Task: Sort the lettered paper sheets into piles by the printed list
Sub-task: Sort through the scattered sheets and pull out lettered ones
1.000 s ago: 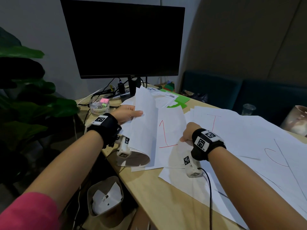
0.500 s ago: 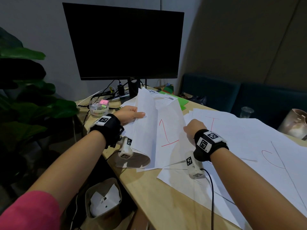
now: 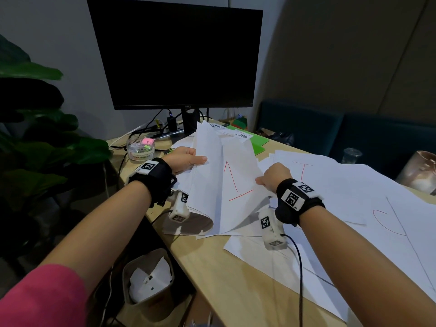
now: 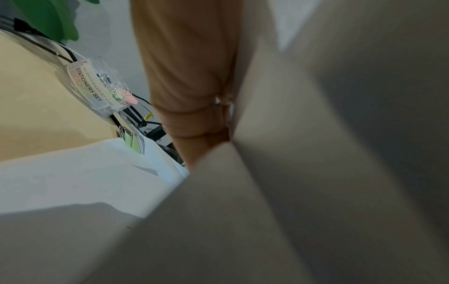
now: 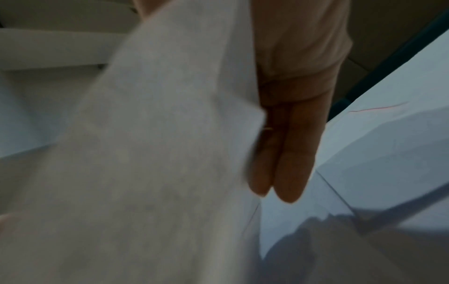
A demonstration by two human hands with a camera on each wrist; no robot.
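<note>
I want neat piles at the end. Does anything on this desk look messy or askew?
Yes. The sheets on the right lie fanned and overlapping at odd angles, not in squared piles. The stack held by the left hand is curled over, and the right hand pinches the sheet with the red mark, which is lifted.

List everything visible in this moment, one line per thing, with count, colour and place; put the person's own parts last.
monitor: one, black, screen dark, back of desk.
desk: one, light wood.
lettered sheets: many, white with red marks, spread over desk's right.
lifted stack: several white sheets, left hand holds them up.
red-marked sheet: one, white, right hand pinches its edge.
stationery tub: one, clear, left of monitor stand.
green sheet: one, behind the paper.
plant: one, green, far left.
bin: one, under desk.
plastic cup: one, clear, far right.
left hand: one, wristband.
right hand: one, wristband.
</note>
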